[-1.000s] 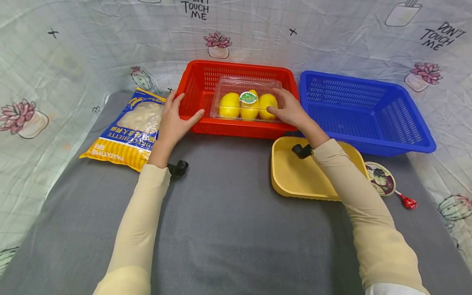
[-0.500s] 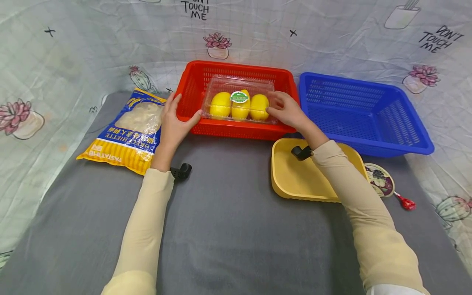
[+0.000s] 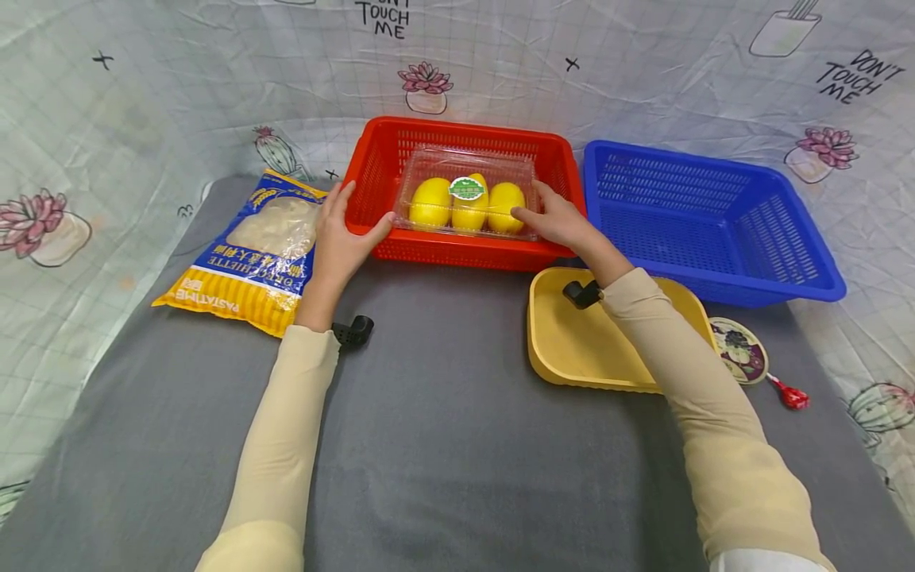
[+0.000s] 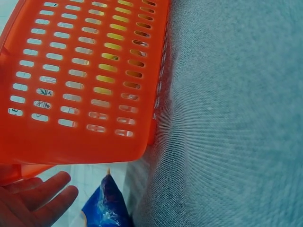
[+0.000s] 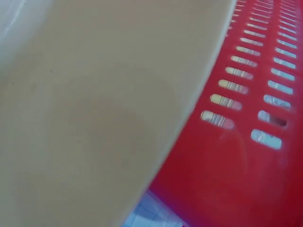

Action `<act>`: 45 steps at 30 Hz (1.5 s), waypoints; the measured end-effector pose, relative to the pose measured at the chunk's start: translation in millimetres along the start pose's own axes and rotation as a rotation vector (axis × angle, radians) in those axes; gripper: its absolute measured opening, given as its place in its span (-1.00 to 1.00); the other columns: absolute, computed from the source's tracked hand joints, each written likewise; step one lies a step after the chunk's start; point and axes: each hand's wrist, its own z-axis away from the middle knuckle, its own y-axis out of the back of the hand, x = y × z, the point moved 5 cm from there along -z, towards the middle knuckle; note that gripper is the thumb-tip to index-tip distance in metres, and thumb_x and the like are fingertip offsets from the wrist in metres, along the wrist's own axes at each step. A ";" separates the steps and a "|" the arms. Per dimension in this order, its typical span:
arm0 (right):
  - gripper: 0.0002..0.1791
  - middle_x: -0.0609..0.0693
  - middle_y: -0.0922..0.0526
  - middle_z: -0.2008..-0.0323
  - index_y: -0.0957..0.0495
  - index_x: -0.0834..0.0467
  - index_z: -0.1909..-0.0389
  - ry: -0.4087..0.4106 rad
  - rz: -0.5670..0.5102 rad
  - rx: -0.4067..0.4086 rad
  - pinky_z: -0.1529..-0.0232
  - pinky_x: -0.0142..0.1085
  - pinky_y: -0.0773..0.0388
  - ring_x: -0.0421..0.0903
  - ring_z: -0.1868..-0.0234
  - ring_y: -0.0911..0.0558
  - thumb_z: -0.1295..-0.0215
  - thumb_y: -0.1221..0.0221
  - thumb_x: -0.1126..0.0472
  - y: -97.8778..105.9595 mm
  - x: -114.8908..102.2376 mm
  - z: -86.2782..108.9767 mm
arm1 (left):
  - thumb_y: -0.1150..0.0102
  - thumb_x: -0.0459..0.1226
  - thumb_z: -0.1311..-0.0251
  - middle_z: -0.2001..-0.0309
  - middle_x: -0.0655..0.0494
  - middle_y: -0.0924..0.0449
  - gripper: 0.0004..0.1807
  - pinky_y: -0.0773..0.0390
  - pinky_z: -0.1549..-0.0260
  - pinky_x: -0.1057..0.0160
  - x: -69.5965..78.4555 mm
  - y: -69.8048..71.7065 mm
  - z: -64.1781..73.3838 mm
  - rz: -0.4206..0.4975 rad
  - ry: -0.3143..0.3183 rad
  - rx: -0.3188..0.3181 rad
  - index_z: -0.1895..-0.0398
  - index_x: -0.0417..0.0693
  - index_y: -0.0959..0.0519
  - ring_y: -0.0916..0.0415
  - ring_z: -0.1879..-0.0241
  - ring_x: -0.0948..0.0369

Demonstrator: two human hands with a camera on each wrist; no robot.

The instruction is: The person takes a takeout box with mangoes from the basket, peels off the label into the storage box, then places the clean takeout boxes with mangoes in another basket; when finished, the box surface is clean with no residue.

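Observation:
In the head view, a clear plastic box (image 3: 436, 163) holding several yellow lemons (image 3: 430, 202) and bearing a green label sits in the red basket (image 3: 475, 253), its front resting up at the near rim. My left hand (image 3: 339, 238) is spread at the basket's left end, thumb by the front corner. The left wrist view shows those fingers (image 4: 49, 196) extended beside the end wall. My right hand (image 3: 561, 216) is at the box's right end, fingers and thumb parted. It does not appear in the right wrist view, where a pale blurred surface covers much of the frame.
A blue basket (image 3: 675, 234) stands right of the red one. Before it lie a yellow tray (image 3: 582, 342), partly under my right forearm, a round fruit-printed piece (image 3: 739, 349) and a red-wrapped lollipop (image 3: 792, 396). A pasta bag (image 3: 243, 262) lies at left.
The lemon box has shifted left within the red basket and then stopped. My right hand followed it, and its fingers have since spread apart. My left hand stays at the basket's end.

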 end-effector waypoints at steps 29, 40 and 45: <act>-0.02 0.15 -0.45 0.04 0.32 0.10 -0.56 -0.080 -0.240 -0.078 0.24 -0.42 -0.60 -0.20 0.49 -0.54 -0.39 -0.09 -0.11 -1.4 3.2 1.7 | -0.22 0.19 -0.09 -0.52 0.06 -0.01 -0.06 -0.27 -0.32 -0.09 -2.3 0.9 0.4 -0.015 0.018 -0.028 -0.50 0.05 -0.16 0.00 -0.47 0.04; -0.05 0.15 -0.39 0.06 0.29 0.06 -0.57 -0.057 -0.285 -0.097 0.26 -0.44 -0.61 -0.18 0.42 -0.54 -0.41 -0.07 -0.10 -0.8 3.3 2.3 | -0.23 0.18 -0.08 -0.50 0.03 -0.03 -0.06 -0.27 -0.33 -0.08 -2.5 1.7 1.4 -0.014 0.005 -0.020 -0.49 0.03 -0.18 -0.03 -0.45 0.03; -0.08 0.16 -0.35 0.03 0.26 0.06 -0.57 -0.043 -0.279 -0.093 0.25 -0.45 -0.61 -0.17 0.39 -0.52 -0.41 -0.07 -0.09 0.2 1.4 4.7 | -0.23 0.18 -0.07 -0.50 0.02 -0.05 -0.06 -0.25 -0.34 -0.09 -1.6 1.7 0.9 -0.021 -0.004 -0.014 -0.49 0.02 -0.19 -0.04 -0.45 0.02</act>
